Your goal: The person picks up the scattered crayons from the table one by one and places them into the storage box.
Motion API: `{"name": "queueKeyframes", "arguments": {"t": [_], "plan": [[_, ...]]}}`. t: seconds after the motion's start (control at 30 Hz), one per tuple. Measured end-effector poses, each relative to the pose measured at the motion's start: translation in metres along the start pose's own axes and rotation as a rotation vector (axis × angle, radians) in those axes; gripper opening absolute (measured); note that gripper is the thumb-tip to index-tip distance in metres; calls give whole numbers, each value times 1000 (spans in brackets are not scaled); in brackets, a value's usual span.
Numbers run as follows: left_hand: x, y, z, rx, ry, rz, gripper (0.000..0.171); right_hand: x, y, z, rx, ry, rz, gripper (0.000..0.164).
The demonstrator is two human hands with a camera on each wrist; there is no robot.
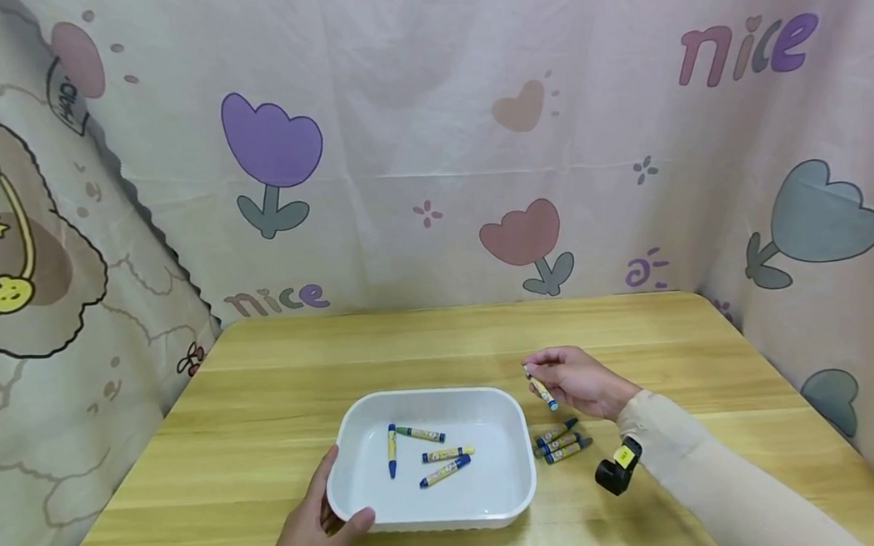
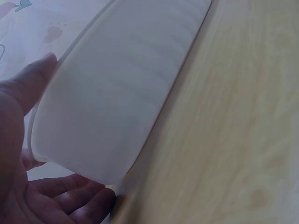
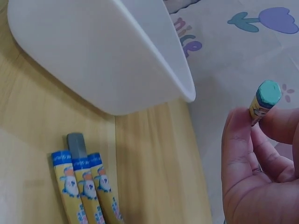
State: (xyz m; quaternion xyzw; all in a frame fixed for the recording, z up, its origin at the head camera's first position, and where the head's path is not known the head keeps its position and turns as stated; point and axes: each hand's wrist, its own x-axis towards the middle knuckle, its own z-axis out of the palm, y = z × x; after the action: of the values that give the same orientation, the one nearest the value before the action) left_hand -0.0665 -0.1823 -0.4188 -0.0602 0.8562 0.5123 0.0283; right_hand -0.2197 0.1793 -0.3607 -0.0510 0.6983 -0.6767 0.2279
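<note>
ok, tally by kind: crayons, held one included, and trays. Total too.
Crayons: 8 (4 in the tray, 3 on the table, 1 in the right hand)
Trays: 1
Total: 9

Upper right on the cloth backdrop [image 1: 399,142], it reads "nice" — and there's "nice" again, lower left — while the lettering on the crayons [image 3: 88,186] is too blurred to read!
</note>
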Motion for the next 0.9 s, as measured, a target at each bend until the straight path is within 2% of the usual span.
{"name": "queueKeyframes", "arguments": {"t": [0.27, 0.53, 0.7, 0.9], "plan": [[-5, -6, 2, 41, -33, -8, 93, 0, 2, 8, -3, -22, 12, 35], [7, -8, 0, 86, 7, 145, 95, 11, -10, 9, -20, -14, 3, 34], [13, -6, -1, 76, 8, 178, 93, 17, -15, 11, -27, -20, 2, 35], [9, -9, -1, 73, 4, 172, 93, 23, -13, 18, 3, -47, 15, 33]]}}
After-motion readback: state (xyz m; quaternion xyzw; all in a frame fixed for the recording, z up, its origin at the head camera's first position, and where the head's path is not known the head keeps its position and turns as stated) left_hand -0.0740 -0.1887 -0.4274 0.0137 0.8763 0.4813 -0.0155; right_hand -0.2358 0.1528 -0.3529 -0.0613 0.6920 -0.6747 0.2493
